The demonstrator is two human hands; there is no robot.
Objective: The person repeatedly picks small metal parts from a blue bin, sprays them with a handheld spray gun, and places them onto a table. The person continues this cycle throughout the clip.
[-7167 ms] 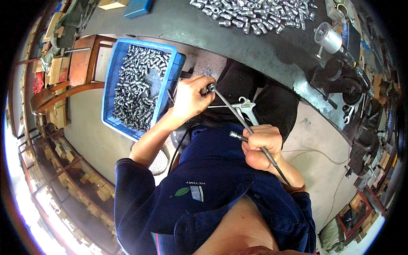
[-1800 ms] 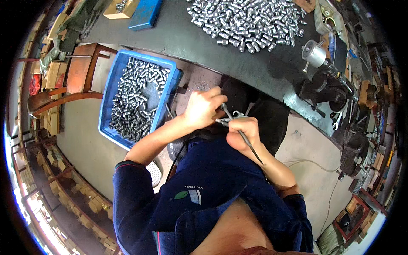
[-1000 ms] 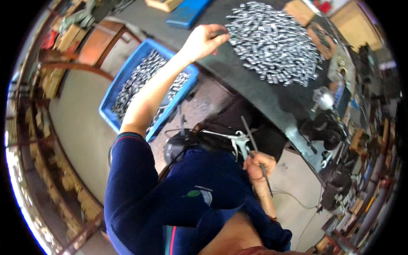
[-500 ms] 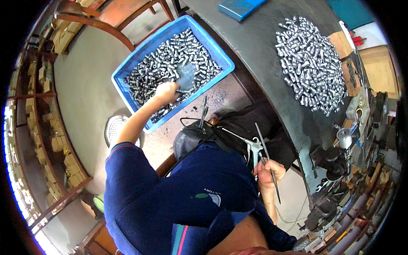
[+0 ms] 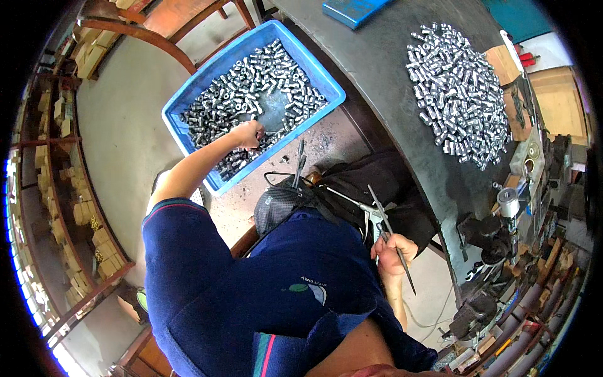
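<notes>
My left hand reaches down into a blue plastic bin of small shiny metal fittings. Its fingers are curled at the near part of the heap, and what they hold is hidden. By my lap my right hand is closed round a slim dark file-like tool, its pointed ends sticking out above and below the fist. A second short dark piece shows at its fingertips, too small to name. An air blow gun with a long thin nozzle lies just beyond that hand.
A large heap of similar metal fittings covers part of the dark workbench to the right. A blue flat box lies at its far edge. Assorted tools crowd the lower right. A wooden chair stands beyond the bin; shelves line the left.
My left hand has shifted slightly left and nearer within the bin, and the upper arm has swung outward. My right hand keeps the file-like tool almost where it was.
</notes>
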